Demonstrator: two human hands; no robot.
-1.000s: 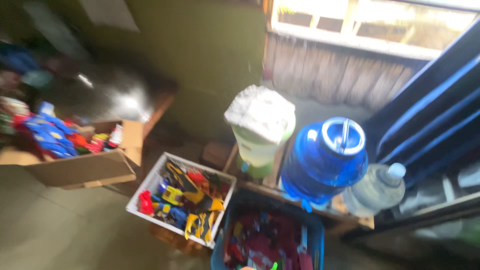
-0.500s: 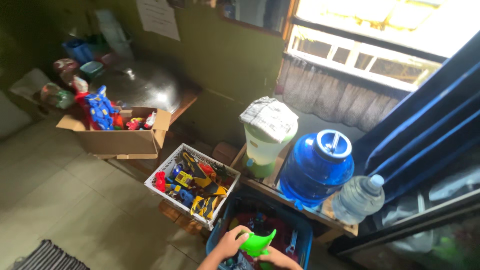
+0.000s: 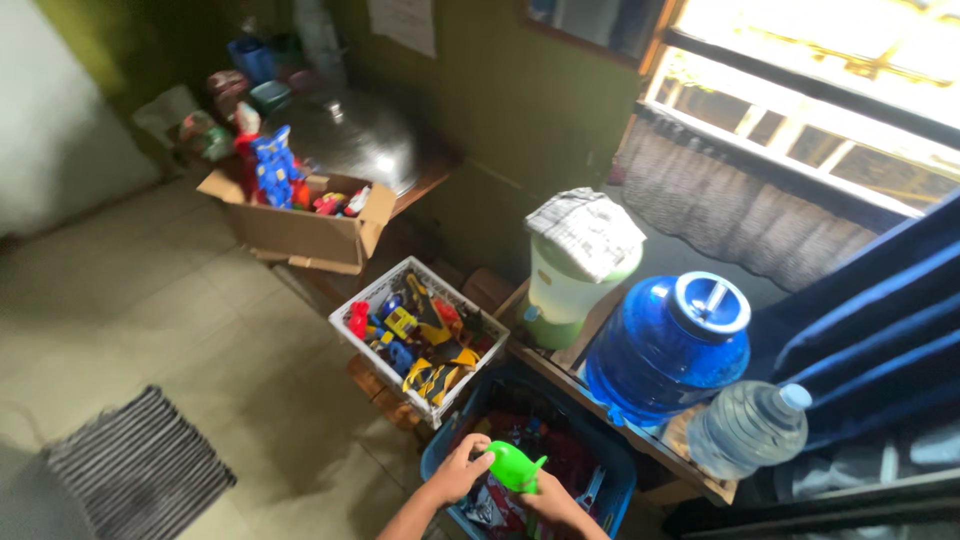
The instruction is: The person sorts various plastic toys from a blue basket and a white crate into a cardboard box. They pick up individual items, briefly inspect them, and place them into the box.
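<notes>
Green toy (image 3: 515,466) sits between my two hands, lifted just above the blue bin (image 3: 611,452) at the bottom of the view. It is a bright, smooth plastic piece with a pointed end toward the right; I cannot tell what sort of toy it is. My left hand (image 3: 460,470) has its fingers curled around the toy's left side, gripping it. My right hand (image 3: 553,497) is under and behind the toy, fingers closed on its lower edge, though part of that hand is cut off by the frame.

As for progress, I judge the toy is out of the pile and in my grasp, but it has not been set down anywhere. The bin beneath it holds a dark jumble of red and blue pieces, so plenty is left in there.

Just beside the bin, up and to the left, stands a white basket (image 3: 376,292) full of yellow, red and blue toys. Farther left, a cardboard box (image 3: 300,232) holds more toys, with a blue figure standing up in it. To the right of the bin a low shelf carries a green dispenser (image 3: 560,300) with a folded cloth (image 3: 585,232) on top, a blue jug (image 3: 668,350) and a clear bottle (image 3: 745,430). A striped mat (image 3: 135,465) lies on the floor, well apart.
</notes>
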